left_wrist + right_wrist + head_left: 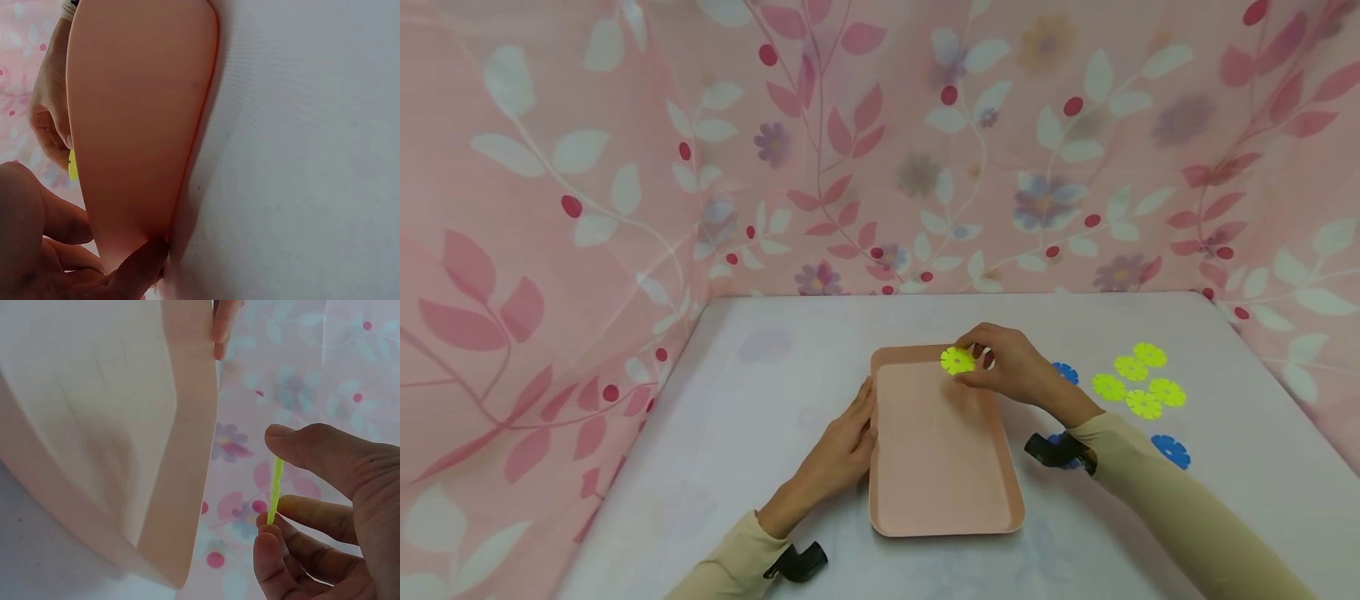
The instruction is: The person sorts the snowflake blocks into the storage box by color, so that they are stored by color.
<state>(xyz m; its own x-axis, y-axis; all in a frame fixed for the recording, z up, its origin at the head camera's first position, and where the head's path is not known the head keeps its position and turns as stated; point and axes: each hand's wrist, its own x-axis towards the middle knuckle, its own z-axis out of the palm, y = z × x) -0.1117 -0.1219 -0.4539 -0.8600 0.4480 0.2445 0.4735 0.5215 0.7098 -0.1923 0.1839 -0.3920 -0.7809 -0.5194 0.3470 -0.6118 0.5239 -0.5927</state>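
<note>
While right hand pinches yellow disc, flat left hand touches tray; blue disc half-hidden.

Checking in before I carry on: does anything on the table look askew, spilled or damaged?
Nothing stands out. The pink tray lies flat with the left hand against its edge. The right hand pinches a yellow flower disc over the tray's far end. The other yellow discs and blue discs lie flat on the table.
</note>
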